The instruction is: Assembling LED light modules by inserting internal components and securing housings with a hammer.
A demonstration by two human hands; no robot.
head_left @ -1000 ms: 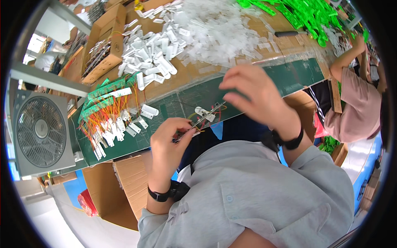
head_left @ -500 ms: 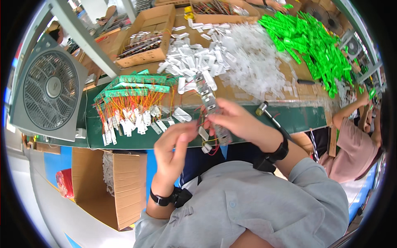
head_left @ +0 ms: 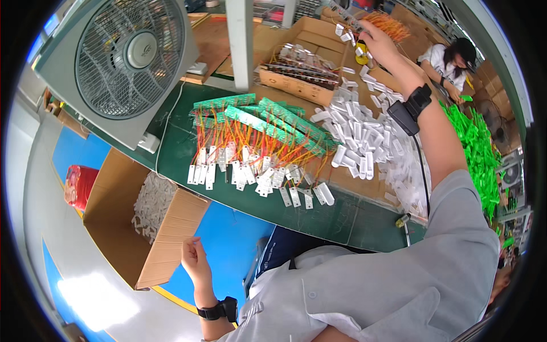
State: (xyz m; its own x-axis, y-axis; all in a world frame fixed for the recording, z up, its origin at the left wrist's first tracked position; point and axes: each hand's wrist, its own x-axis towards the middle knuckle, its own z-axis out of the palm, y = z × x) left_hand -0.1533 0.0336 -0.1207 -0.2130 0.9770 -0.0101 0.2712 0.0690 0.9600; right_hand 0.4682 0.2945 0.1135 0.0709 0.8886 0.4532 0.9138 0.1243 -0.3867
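My right hand reaches far across the bench, its fingers closed on the end of a grey, shiny circuit-board strip. Small white pieces hang beside that strip. Low at the left, my left hand is held near the flap of a cardboard box, fingers curled in with nothing visible in them. Between the two arms, green circuit-board strips lie piled on the bench, their red and yellow wires ending in small white plates. White plastic covers are heaped to the right of them.
A large grey fan stands at the left bench end beside a metal post. An open carton holds finished-looking strips. Clear plastic pieces, green parts and a screwdriver-like tool lie rightward. Another person sits across.
My right hand has carried the strip from in front of me to the far side. My left hand has let go and dropped back left. The view has turned leftward.
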